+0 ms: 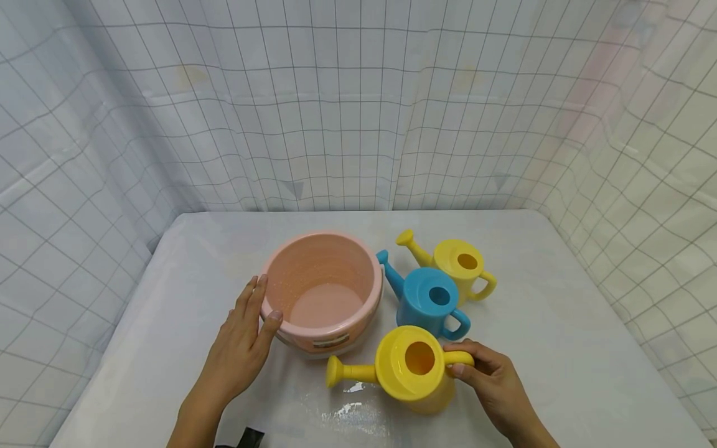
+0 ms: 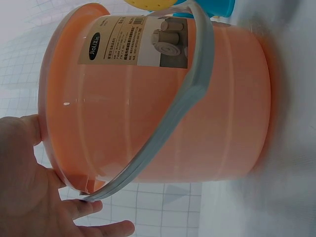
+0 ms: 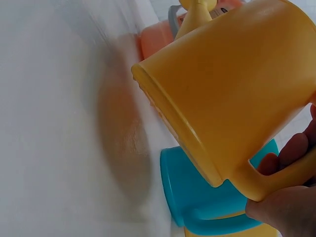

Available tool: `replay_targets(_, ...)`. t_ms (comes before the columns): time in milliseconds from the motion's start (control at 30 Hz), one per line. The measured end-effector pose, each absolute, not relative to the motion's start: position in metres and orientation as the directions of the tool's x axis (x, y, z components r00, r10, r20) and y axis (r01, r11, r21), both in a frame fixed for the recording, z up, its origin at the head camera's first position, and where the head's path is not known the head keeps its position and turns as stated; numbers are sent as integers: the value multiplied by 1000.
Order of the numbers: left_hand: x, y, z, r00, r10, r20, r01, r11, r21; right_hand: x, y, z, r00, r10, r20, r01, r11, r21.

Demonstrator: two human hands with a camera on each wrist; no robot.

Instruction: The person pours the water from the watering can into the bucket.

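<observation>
My left hand point(image 1: 235, 345) rests against the near left rim of a pink bucket point(image 1: 302, 330), its fingers fairly straight. In the left wrist view the thumb and fingers touch the rim near the end of the grey bail handle point(image 2: 168, 123). My right hand point(image 1: 498, 389) grips the handle of a yellow watering can point(image 1: 400, 386), whose spout points left, in front of the bucket. Seen from the right wrist, that can is raised off the table, with small drops along its base edge. A blue watering can point(image 1: 417, 287) stands just behind it.
A second yellow watering can point(image 1: 445, 251) stands behind the blue one, right of the bucket. A wet patch point(image 1: 353, 414) shines on the white table point(image 1: 560, 311) near the front. Grid-patterned curtains point(image 1: 358, 124) enclose the back and sides. A black object point(image 1: 250, 437) shows at the front edge.
</observation>
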State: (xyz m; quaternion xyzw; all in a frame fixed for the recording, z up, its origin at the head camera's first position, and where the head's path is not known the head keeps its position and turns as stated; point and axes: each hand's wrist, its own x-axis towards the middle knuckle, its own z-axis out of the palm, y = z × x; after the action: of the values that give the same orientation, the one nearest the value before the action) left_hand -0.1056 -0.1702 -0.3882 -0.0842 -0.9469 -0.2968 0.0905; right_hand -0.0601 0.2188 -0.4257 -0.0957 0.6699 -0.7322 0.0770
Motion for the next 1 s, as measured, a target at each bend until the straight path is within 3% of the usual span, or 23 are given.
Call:
replay_targets(500,-106,-170,-388,-969,106,225,216,809,547,-59,213,-428,-982,-144,-121,120,11,-993)
replay_targets(1000,-105,-170,-387,-969,106,223,215,808,548,-58,214,-436,-976,-204,-76,87,-44,-995)
